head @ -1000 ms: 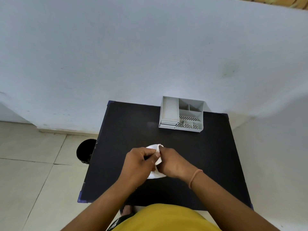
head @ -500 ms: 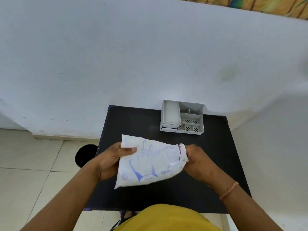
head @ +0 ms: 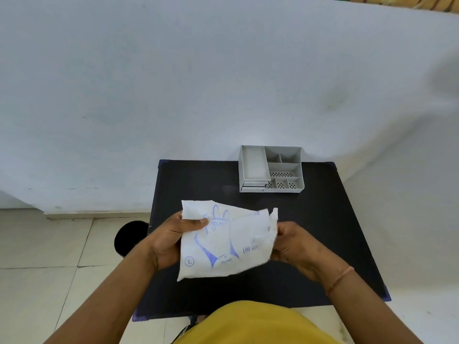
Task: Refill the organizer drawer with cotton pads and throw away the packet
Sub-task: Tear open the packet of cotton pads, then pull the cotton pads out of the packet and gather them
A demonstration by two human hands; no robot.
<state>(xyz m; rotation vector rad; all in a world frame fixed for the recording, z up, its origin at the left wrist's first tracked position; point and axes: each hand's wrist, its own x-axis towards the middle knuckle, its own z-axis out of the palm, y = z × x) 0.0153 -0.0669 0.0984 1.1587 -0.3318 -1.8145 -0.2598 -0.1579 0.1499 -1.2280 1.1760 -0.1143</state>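
A white plastic packet [head: 228, 242] with blue print is held above the black table [head: 323, 232], spread flat between both hands. My left hand [head: 171, 237] grips its left edge with the thumb on top. My right hand [head: 293, 244] holds its torn right end, fingers partly hidden behind the plastic. The grey organizer [head: 270, 168] stands at the table's far edge by the wall, with small drawers [head: 254, 186] at its front left that look closed. No cotton pads are visible outside the packet.
A black round bin [head: 130, 237] stands on the tiled floor left of the table. The white wall rises right behind the organizer. My yellow shirt [head: 253, 324] fills the bottom edge.
A second ago both hands were together over a small white bundle on the table. The packet has since been lifted and spread wide, hands apart; little has changed in the last half second.
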